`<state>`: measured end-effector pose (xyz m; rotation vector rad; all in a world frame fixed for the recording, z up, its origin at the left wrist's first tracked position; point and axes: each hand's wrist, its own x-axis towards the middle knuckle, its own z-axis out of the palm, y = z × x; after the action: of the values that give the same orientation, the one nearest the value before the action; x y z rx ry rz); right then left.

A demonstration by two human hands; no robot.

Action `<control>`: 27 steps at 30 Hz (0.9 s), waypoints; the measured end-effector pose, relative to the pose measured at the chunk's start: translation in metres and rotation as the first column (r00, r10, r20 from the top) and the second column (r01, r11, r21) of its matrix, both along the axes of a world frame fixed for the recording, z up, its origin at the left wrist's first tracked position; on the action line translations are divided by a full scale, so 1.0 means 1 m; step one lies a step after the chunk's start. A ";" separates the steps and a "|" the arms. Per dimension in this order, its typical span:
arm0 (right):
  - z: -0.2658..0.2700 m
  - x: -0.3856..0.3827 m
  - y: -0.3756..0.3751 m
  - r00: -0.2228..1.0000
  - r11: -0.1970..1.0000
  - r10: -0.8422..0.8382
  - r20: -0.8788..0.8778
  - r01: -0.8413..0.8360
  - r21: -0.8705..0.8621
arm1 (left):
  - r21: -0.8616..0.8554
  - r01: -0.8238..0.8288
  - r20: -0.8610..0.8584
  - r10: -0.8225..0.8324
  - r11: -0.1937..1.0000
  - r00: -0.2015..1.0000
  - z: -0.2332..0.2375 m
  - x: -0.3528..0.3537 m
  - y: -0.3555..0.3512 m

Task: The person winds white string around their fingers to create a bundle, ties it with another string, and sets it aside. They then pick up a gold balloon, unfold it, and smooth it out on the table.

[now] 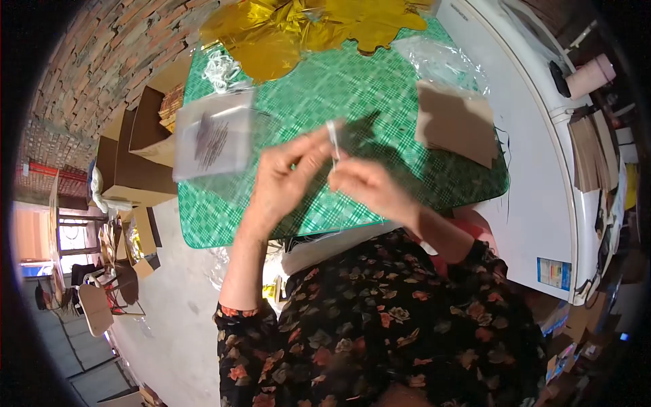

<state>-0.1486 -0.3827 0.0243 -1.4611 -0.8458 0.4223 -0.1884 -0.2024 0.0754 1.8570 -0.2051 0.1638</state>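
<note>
Your counter (319,98) has a green plaid top, with rough brick wall (102,61) off left and a smooth white appliance (532,183) on the right. Your left hand (285,175) and right hand (373,186) both have their grip pinched on a thin white strip (333,137) (blurry, tbh) over the counter, with crinkly gold foil (264,53) at the far edge.

At twelve o'clock, gold foil (271,51), crumpled and shiny, over the far end of the green checked desk (332,88). At ten, a rough brick wall (102,74). Between nine and ten, open brown cartons (150,146), near the desk. At eight, a chair (95,311) on the pale floor (176,325). Around three, a white fridge (525,163), with a blue and yellow label (554,273) low down. At two, a pink roll (590,76).
</note>
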 end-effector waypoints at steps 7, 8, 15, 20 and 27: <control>0.019 0.027 -0.022 0.986 0.989 -0.116 -0.117 0.125 0.074 | -0.064 0.177 -0.125 -0.184 0.982 0.975 -0.017 -0.013 -0.001; 0.001 0.028 -0.016 0.987 0.989 -0.076 -0.141 0.093 0.117 | -0.166 0.171 -0.114 -0.191 0.971 0.975 -0.013 -0.014 -0.002; 0.022 0.005 -0.018 1.000 0.999 -0.010 0.010 0.010 0.045 | -0.112 0.099 -0.157 -0.116 0.989 0.981 -0.035 -0.004 0.000; -0.011 0.030 -0.017 0.948 0.991 0.003 -0.318 0.039 0.126 | -0.278 0.142 -0.191 -0.199 0.950 0.961 -0.013 -0.012 -0.013; 0.006 0.001 -0.021 0.999 0.998 -0.035 0.011 0.035 0.046 | -0.167 0.096 -0.174 -0.125 0.981 0.977 -0.040 -0.005 -0.006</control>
<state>-0.1473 -0.4040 0.0299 -1.4353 -0.8329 0.3664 -0.1937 -0.2084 0.0352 1.6864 -0.1625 -0.0674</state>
